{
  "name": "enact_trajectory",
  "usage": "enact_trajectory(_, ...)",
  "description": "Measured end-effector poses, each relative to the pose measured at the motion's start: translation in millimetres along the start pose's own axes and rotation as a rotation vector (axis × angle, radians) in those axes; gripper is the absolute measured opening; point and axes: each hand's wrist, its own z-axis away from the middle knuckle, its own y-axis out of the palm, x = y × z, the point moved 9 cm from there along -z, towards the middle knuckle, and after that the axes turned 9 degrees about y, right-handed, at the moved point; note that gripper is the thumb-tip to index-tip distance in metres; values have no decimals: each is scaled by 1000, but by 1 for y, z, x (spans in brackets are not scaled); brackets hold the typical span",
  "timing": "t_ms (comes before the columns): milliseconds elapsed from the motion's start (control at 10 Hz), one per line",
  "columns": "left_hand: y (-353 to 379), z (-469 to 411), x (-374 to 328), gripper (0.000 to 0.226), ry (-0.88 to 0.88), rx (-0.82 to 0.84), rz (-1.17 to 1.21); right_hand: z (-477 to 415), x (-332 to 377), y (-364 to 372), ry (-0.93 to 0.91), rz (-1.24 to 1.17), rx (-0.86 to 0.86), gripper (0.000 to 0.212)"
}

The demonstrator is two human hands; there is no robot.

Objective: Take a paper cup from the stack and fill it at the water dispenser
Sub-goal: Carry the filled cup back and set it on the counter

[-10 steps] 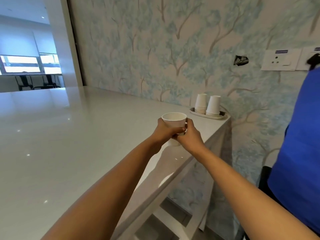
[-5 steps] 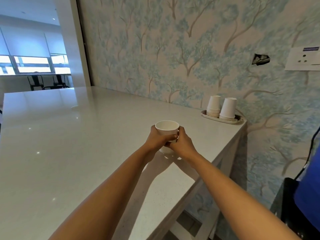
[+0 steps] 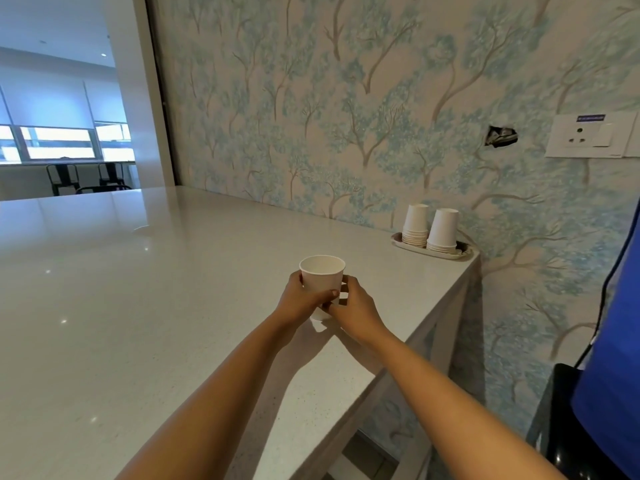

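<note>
A white paper cup (image 3: 322, 275) stands upright, mouth up, over the white counter (image 3: 138, 306), held between both hands. My left hand (image 3: 301, 301) wraps its left side with the thumb across the front. My right hand (image 3: 353, 308) grips the lower right side. Two stacks of upside-down paper cups (image 3: 429, 228) sit on a small oval tray (image 3: 433, 251) at the counter's far right corner by the wall. A blue water bottle (image 3: 609, 358) of the dispenser shows at the right edge above its black top (image 3: 561, 427).
The counter's right edge drops off just right of my hands. Floral wallpaper covers the wall behind, with a socket plate (image 3: 588, 135) and a small hole (image 3: 502, 136). A black cable (image 3: 602, 306) hangs by the bottle. Chairs (image 3: 86, 178) stand far left.
The view has shifted, so cup and hands now sit further in over the counter, away from its right edge. Both hands keep the same hold on the cup.
</note>
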Motion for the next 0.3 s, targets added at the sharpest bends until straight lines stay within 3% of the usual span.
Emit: enact_trajectory(300, -10, 17, -2, 70, 23, -77, -81, 17, -2, -6, 22, 12, 30, 49)
